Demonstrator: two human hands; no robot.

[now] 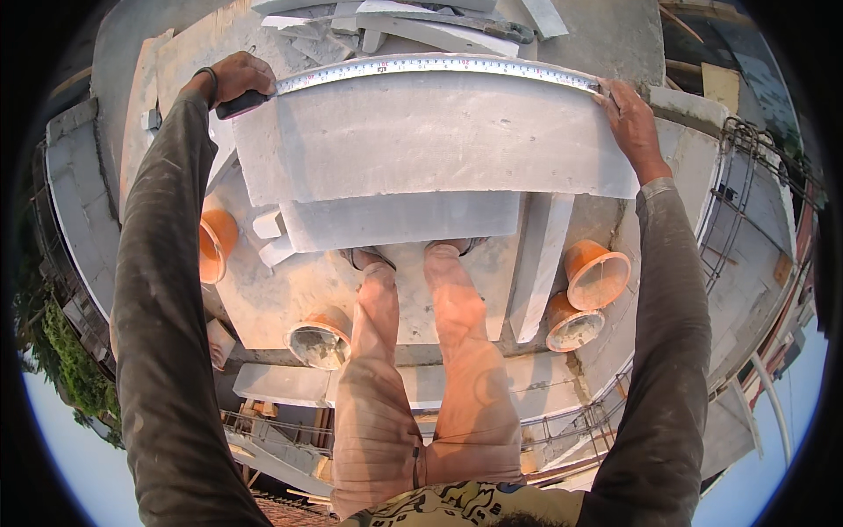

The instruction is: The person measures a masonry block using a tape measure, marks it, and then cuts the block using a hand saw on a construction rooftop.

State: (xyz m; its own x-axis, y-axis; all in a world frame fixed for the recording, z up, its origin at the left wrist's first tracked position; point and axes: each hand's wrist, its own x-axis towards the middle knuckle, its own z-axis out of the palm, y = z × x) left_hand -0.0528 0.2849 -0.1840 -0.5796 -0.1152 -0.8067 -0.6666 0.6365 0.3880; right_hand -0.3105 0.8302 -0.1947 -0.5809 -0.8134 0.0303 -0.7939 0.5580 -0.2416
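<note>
A pale grey lightweight concrete block (439, 132) lies in front of me on top of another block (404, 220). Along its far edge stretches a white tape measure blade (439, 64), pulled out from left to right. My left hand (240, 77) is closed around the dark tape case (243, 104) at the block's far left corner. At the far right corner, my right hand (630, 120) pinches the blade's end, with fingertips against the block. A dark band circles my left wrist.
Broken block pieces (421, 31) and a dark long tool (492, 26) lie beyond the block. Orange buckets stand at left (218, 241), near my legs (320, 338) and at right (597, 274). A long narrow block (540, 268) lies right of my feet. Rebar (746, 167) sticks out at the far right.
</note>
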